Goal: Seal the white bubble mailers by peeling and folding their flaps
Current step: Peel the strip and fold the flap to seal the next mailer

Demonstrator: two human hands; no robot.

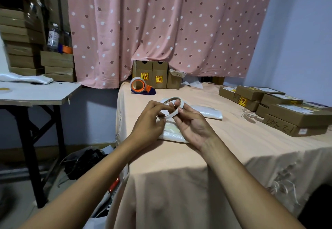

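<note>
The white bubble mailer (173,136) lies flat on the near-left part of the cloth-covered table (233,149), directly beneath both hands, probably so that it sits within reach for closing. A second mailer (209,111) rests just to the right and a little farther off. Whether either flap is already peeled or folded cannot be told. Raised above the near mailer is a narrow white tape roll (168,115), held between the hands. The left hand (149,121) curls its fingers and pinches the roll's near-left rim, apparently to pick the loose end free. The right hand (194,126) steadies the roll, its thumb pressed on the outer rim and a finger hooked through the core. Far off stands an orange tape dispenser (139,86), and at the far right lie stacked cardboard boxes (287,111), well apart from the work.
</note>
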